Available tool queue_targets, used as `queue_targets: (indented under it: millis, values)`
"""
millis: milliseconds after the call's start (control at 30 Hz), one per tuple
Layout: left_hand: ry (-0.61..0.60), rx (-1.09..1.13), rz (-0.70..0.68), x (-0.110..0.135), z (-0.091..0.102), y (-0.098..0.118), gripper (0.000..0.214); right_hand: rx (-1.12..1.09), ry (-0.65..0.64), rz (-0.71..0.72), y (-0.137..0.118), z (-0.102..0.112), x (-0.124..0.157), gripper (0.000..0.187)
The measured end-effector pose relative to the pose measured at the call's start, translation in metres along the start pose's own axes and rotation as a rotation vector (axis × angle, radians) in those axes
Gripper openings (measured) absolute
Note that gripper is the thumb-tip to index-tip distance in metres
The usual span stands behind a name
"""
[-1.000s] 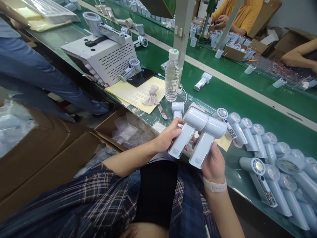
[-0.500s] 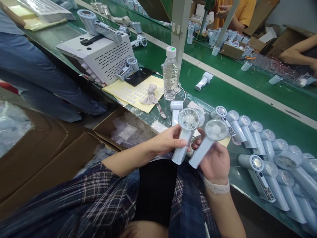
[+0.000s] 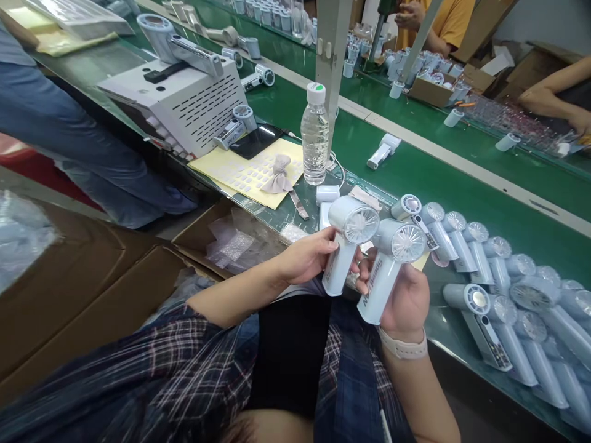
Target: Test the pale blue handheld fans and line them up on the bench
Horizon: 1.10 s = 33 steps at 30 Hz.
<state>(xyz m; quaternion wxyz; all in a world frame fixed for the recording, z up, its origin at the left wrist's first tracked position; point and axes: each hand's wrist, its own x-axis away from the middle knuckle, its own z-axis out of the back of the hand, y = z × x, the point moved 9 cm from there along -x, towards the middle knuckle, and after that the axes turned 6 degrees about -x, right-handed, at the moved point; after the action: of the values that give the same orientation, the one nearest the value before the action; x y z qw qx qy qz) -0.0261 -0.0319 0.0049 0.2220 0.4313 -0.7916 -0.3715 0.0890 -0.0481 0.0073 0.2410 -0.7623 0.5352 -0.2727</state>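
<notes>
My left hand (image 3: 308, 255) is closed round the handle of a pale blue handheld fan (image 3: 340, 266). A second pale blue handheld fan (image 3: 379, 283), with "Speed FAN" printed along its handle, is in my right hand (image 3: 406, 301). Both fans are held side by side in front of my body, heads up, their round ends turned to the right. Part of each hand's fingers is hidden behind the handles. Just beyond the left fan, another fan (image 3: 327, 194) lies on the bench, partly covered from view.
Rows of handheld fans (image 3: 501, 271) fill the right side of the bench. A water bottle (image 3: 314, 138), a yellow sticker sheet (image 3: 277, 200) and a white metal box (image 3: 184, 101) stand or lie ahead. Cardboard boxes (image 3: 83, 295) sit at lower left. Co-workers are across the belt and at left.
Both fans have turned in my hands: their round grille ends faced me before, and now the sides of the heads and the lettering on the handles show.
</notes>
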Motion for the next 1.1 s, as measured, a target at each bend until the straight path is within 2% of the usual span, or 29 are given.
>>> queue_targets:
  millis: [167,333,567,733,900,1100]
  values:
    - [0.026,-0.138,-0.038,0.002,0.000,0.009,0.051,0.013,0.039,0.141,-0.014,0.006,0.002,0.027]
    - [0.101,-0.261,-0.095,0.003,0.006,0.017,0.054,0.024,0.162,0.243,-0.022,0.020,0.003,0.032]
    - [0.087,-0.296,-0.066,-0.001,0.009,0.010,0.070,0.036,0.246,0.169,-0.008,0.030,0.000,0.030]
    - [0.163,-0.277,0.007,-0.001,0.016,-0.002,0.078,0.004,0.323,0.109,0.005,0.039,-0.003,0.025]
    - [0.212,-0.263,0.039,-0.002,0.023,-0.011,0.076,0.015,0.421,0.075,0.013,0.049,-0.003,0.027]
    - [0.243,-0.317,0.031,-0.001,0.022,-0.006,0.070,0.002,0.425,0.093,0.012,0.049,-0.001,0.025]
